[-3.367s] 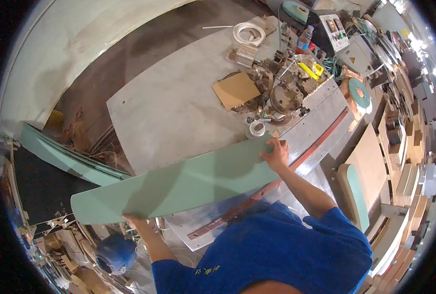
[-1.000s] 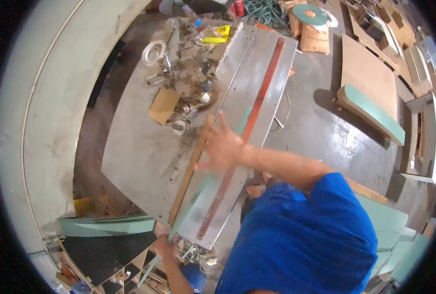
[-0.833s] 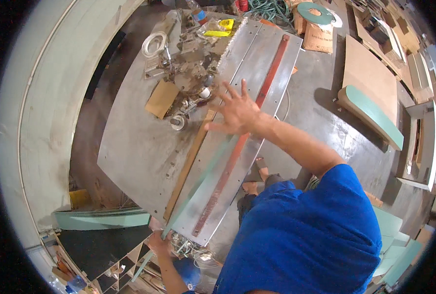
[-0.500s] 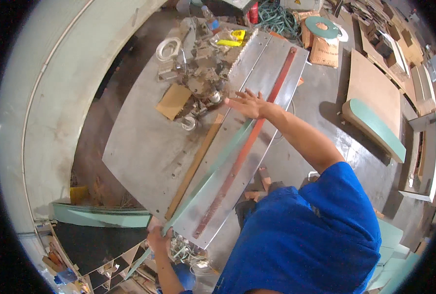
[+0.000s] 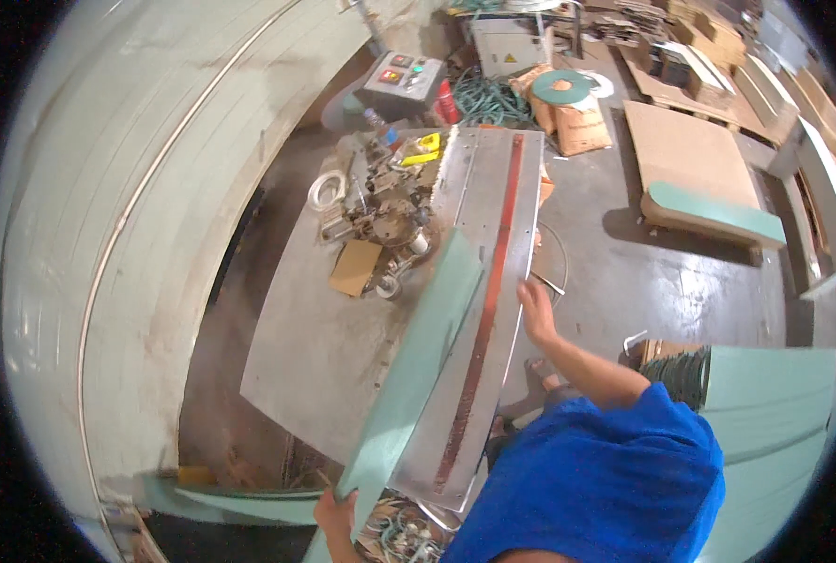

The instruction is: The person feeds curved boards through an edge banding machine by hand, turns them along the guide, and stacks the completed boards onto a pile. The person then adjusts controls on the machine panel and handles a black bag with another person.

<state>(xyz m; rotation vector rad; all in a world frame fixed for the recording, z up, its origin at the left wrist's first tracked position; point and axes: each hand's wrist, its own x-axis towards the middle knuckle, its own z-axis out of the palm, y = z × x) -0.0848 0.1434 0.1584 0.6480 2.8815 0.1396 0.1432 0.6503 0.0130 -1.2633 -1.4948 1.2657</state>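
The long pale-green board [image 5: 418, 366] now lies flat along the grey metal worktop [image 5: 324, 347], no longer carried. The left hand [image 5: 335, 511] grips its near end; the right hand [image 5: 535, 310] has slid off, resting open at the worktop's edge beside the red strip [image 5: 483, 310].

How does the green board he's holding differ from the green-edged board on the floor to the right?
The held green board is long and narrow, lying on the metal table, gripped at its near end by the left hand. The floor board is wider, shows a brown top, and lies untouched. Both have pale green surfaces.
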